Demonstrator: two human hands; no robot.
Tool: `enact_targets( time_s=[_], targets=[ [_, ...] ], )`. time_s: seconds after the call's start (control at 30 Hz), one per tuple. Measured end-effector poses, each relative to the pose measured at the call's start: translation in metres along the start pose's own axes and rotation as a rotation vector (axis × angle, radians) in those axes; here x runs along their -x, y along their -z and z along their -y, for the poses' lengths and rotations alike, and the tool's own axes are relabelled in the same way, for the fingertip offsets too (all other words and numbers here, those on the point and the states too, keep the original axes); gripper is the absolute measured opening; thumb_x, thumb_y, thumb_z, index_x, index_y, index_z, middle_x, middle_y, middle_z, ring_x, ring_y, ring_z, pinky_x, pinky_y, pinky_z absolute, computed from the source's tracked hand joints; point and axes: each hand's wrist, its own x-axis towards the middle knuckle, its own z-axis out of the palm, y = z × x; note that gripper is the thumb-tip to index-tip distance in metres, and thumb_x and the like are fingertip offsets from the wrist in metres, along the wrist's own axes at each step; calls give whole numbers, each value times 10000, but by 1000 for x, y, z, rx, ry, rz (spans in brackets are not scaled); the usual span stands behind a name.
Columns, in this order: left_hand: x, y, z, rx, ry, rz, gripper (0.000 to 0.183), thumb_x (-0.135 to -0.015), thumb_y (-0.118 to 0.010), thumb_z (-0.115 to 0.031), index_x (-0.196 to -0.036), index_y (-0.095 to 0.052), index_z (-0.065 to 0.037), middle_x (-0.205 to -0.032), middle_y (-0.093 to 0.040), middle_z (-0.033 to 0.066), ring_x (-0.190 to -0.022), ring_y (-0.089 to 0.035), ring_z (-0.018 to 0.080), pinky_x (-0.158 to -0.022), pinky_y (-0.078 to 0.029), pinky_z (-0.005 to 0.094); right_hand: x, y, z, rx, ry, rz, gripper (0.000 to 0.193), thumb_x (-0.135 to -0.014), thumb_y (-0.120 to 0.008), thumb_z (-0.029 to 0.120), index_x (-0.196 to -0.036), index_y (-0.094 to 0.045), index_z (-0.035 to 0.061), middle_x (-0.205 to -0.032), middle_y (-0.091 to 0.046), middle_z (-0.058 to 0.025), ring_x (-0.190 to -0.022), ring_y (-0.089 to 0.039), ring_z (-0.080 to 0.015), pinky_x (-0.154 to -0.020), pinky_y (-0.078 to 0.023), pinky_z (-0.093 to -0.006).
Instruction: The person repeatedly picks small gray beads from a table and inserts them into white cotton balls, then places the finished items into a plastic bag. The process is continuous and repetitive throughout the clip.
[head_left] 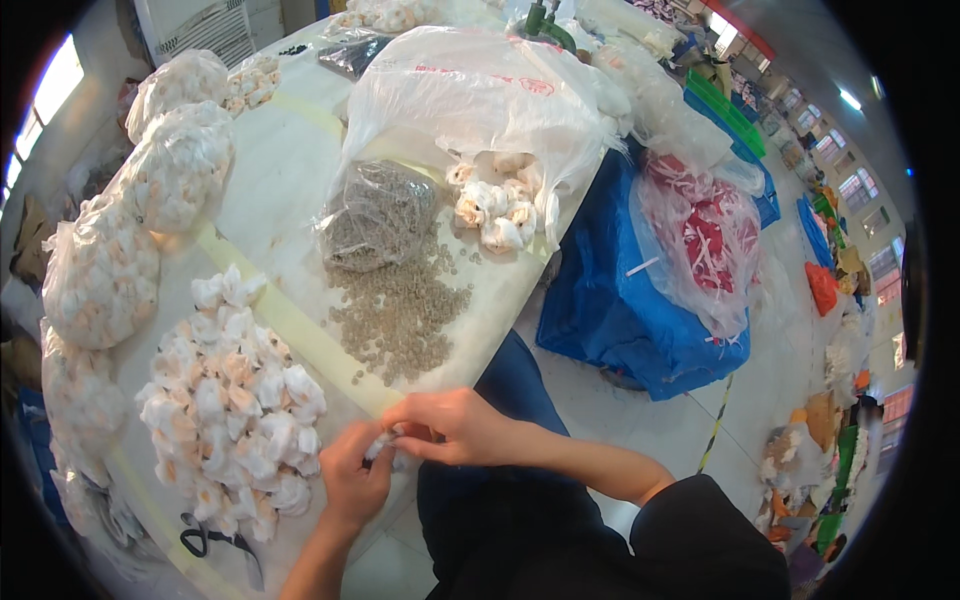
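At the table's near edge, my left hand [354, 474] and my right hand [450, 425] meet with fingers pinched together. Between their fingertips is a small white cloth piece [382, 446], mostly covered by the fingers. Left of my hands lies a heap of small white and peach cloth pieces [235, 400], puffy and bunched. Beyond my hands, small greyish translucent round parts [395, 320] are spread over the tabletop. They spill from a clear plastic bag [378, 215] holding more of them. Black-handled scissors [215, 540] lie beside the heap, at the lower left.
Several clear bags of cloth pieces [175, 165] line the table's left side. A white plastic bag [460, 95] lies at the back, with more cloth pieces [500, 210] at its mouth. Right of the table stands a blue bag [600, 290] beneath a clear bag of red and white scraps [705, 230].
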Motion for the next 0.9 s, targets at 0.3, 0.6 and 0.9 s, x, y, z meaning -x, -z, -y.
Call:
enact_targets(
  time_s=[0.3, 0.6, 0.9],
  targets=[
    [0, 0, -10, 4, 35, 18, 151, -825, -732, 11, -974, -704, 19, -738, -625, 121, -571, -567, 211, -526, -419, 332, -1, -1, -5, 17, 29, 9, 251, -893, -771, 126, -1128, -696, 82, -845, -697, -61, -662, -671, -195, -618, -538, -332],
    [2, -2, -11, -14, 14, 29, 123, -835, -728, 7, -953, -696, 1, -790, -670, 133, -597, -633, 232, -536, -468, 329, -3, 3, 0, -33, -35, 72, 236, -885, -752, 143, -1097, -660, 95, -777, -662, -52, -667, -662, -204, -630, -529, -349],
    [7, -4, 2, -92, -63, 13, 180, -854, -738, -17, -1034, -735, -7, -816, -689, 144, -621, -665, 252, -568, -508, 357, -2, 5, 0, 100, 76, 83, 174, -908, -758, 208, -1018, -664, 111, -705, -633, -46, -634, -655, -229, -599, -517, -367]
  ],
)
